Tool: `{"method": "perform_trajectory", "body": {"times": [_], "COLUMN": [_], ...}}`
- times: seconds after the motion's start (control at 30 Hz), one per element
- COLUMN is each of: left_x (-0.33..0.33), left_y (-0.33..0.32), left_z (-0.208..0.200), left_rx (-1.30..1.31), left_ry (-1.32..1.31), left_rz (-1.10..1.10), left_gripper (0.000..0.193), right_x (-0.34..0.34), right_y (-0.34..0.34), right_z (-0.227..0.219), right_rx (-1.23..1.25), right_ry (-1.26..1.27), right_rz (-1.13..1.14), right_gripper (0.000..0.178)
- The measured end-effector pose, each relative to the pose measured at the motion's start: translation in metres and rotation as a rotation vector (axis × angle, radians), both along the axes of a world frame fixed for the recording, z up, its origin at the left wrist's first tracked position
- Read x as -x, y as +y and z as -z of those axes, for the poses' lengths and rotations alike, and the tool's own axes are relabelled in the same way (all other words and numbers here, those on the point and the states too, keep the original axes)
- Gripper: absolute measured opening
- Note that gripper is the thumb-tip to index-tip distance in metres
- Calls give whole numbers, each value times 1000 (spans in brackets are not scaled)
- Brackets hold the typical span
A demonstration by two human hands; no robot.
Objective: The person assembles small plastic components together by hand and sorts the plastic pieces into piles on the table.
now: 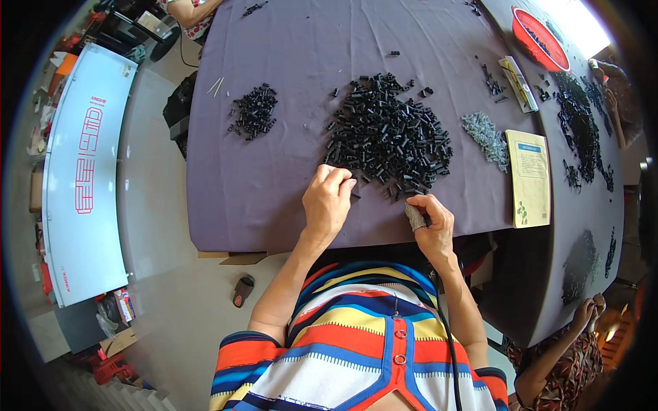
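Counter (274, 185) under purple-grey cloth. Big heap of short black tubes (387, 130) at its middle, just ahead of both hands. Left hand (329, 202) at the heap's near edge, fingers drawn together and bent down; a small dark piece shows beside the tips, cannot tell whether it is pinched. Right hand (433, 222) near the counter's front edge, just below the heap's right part; grey wrap (415, 217) round one digit, fingers curled in and closed, what lies between them too small to tell. Smaller black heap (255, 111) off to the left, well apart. Right of the tubes: clear pieces (486, 139), then a yellow booklet (529, 192) just beside them. Farther off, a slanted narrow box (519, 84) and a red basket (526, 51)
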State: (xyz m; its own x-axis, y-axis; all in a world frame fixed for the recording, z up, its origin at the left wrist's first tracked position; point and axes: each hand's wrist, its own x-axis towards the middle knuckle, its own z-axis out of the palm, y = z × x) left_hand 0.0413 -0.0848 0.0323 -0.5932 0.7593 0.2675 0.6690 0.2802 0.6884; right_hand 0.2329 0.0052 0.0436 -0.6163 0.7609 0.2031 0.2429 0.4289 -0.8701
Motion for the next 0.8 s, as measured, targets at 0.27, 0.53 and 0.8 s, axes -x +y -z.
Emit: {"method": "perform_trajectory", "body": {"times": [0.27,0.53,0.8], "left_x": [-16,-34,-39], "left_y": [-9,-3,-6], "left_z": [-19,-17,-7], "left_rx": [-295,-403,-437], "left_ry": [-857,-1271,-1456], "left_rz": [171,197,131], "left_gripper": [8,26,15], "right_x": [20,22,25], "right_y": [-8,-10,-14], "right_z": [-20,-30,-33], "right_rx": [112,60,-51], "right_ry": [107,143,106], "right_rz": [-76,-71,-61], "right_gripper": [29,30,33]}}
